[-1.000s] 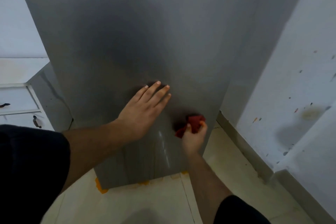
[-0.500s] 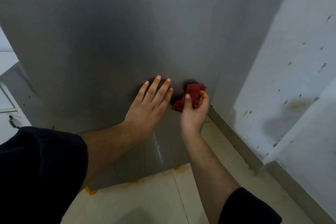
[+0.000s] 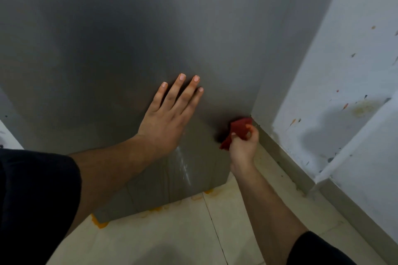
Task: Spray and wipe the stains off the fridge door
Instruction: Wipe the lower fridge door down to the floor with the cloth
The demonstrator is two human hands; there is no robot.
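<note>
The grey fridge door (image 3: 129, 34) fills most of the view. My left hand (image 3: 170, 118) lies flat on it, fingers straight and pointing up. My right hand (image 3: 243, 146) grips a crumpled red cloth (image 3: 238, 130) against the door's lower right edge. A pale wet streak (image 3: 183, 166) runs down the door below my left wrist. No spray bottle is in view.
A white wall (image 3: 336, 75) with small coloured specks and a yellowish stain stands close on the right, with a grey skirting (image 3: 277, 146) along its foot. Pale floor tiles (image 3: 183, 232) lie below the fridge, with orange marks (image 3: 99, 222) at its base.
My right hand has carried the red cloth down and to the right, from beside my left fingertips to the door's right edge. My left hand stays flat on the door.
</note>
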